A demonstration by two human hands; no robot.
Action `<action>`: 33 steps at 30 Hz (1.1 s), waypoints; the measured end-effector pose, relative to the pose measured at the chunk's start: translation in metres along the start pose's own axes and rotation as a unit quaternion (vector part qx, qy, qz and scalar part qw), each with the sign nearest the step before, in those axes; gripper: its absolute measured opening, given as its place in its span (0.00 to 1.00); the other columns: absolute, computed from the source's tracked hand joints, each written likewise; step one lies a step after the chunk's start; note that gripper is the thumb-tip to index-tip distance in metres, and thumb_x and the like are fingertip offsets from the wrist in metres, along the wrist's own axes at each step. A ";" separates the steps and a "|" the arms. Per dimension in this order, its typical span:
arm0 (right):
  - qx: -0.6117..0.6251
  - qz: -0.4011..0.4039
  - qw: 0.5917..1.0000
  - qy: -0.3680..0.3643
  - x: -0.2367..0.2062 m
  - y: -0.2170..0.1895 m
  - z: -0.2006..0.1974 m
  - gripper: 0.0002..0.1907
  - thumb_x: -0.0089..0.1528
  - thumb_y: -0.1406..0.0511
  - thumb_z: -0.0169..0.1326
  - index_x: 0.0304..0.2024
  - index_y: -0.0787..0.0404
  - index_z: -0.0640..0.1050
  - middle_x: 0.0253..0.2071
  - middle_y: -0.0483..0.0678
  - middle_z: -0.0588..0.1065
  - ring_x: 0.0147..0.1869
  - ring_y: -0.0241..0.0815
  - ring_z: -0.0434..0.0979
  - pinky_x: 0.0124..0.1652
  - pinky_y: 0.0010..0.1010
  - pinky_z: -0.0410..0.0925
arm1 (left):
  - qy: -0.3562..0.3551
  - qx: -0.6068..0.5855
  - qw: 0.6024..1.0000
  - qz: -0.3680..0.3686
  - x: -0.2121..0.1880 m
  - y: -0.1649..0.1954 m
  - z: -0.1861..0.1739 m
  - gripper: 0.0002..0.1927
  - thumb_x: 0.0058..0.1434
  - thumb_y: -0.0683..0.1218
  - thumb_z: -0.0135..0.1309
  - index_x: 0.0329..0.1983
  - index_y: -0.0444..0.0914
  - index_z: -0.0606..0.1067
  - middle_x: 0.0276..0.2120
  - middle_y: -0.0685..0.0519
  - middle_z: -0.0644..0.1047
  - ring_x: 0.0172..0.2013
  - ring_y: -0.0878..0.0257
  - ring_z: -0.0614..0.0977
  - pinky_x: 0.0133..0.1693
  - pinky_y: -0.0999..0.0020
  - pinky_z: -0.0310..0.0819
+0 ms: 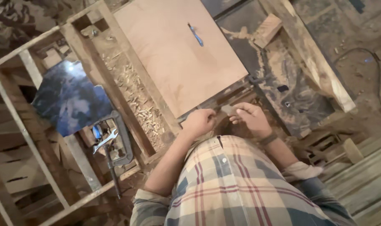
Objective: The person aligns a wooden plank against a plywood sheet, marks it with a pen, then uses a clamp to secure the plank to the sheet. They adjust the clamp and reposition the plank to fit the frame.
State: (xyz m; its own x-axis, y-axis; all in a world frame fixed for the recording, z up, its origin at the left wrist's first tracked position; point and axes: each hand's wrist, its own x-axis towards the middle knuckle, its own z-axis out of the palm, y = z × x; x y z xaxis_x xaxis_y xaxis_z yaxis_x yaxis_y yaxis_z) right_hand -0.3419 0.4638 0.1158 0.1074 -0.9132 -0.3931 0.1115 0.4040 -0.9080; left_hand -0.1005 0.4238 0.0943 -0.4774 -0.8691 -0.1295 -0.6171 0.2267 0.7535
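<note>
One small grey flat piece (228, 109), pinched in the right hand (252, 119) fingertips at the bench's near edge, left hand (200, 122) curled shut beside it, below one plywood sheet (178, 54) bearing one blue pen (196, 35); one spanner (105, 141) and one clamp (122, 138) lie far left.

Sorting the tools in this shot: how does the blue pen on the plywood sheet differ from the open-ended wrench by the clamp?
The blue pen is slim and blue; the wrench is silvery metal with forked jaws. The pen lies alone on the plywood sheet; the wrench rests across a grey clamp. Neither hand touches either.
</note>
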 end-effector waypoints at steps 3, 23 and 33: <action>-0.113 -0.024 0.993 0.002 -0.004 -0.003 -0.009 0.12 0.66 0.67 0.51 0.48 0.67 0.79 0.40 0.51 0.81 0.39 0.39 0.82 0.40 0.29 0.75 | 0.025 -0.140 0.986 0.085 0.011 0.020 0.007 0.17 0.57 0.50 0.57 0.48 0.39 0.78 0.39 0.44 0.81 0.38 0.48 0.85 0.41 0.57 0.79; -0.484 -0.133 0.721 0.478 -0.064 0.066 -0.211 0.11 0.60 0.61 0.66 0.39 0.60 0.83 0.45 0.52 0.79 0.48 0.55 0.78 0.49 0.42 0.72 | -0.132 -0.080 0.983 0.097 0.056 0.065 0.038 0.11 0.62 0.51 0.57 0.40 0.40 0.81 0.36 0.46 0.82 0.37 0.49 0.84 0.39 0.57 0.78; -0.532 -0.123 0.698 0.463 -0.045 0.021 -0.269 0.14 0.57 0.59 0.66 0.44 0.55 0.82 0.47 0.47 0.80 0.57 0.52 0.76 0.58 0.47 0.67 | -0.176 -0.087 0.980 0.018 0.112 0.118 0.083 0.12 0.62 0.51 0.57 0.43 0.40 0.81 0.35 0.45 0.83 0.36 0.51 0.86 0.39 0.61 0.80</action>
State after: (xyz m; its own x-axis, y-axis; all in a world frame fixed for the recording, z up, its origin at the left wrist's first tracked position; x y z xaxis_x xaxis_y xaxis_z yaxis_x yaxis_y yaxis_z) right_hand -0.6104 0.4991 0.0752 -0.5249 -0.7905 0.3155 -0.8363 0.4099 -0.3642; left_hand -0.2788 0.3903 0.1153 -0.7022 -0.6496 -0.2915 -0.4944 0.1502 0.8562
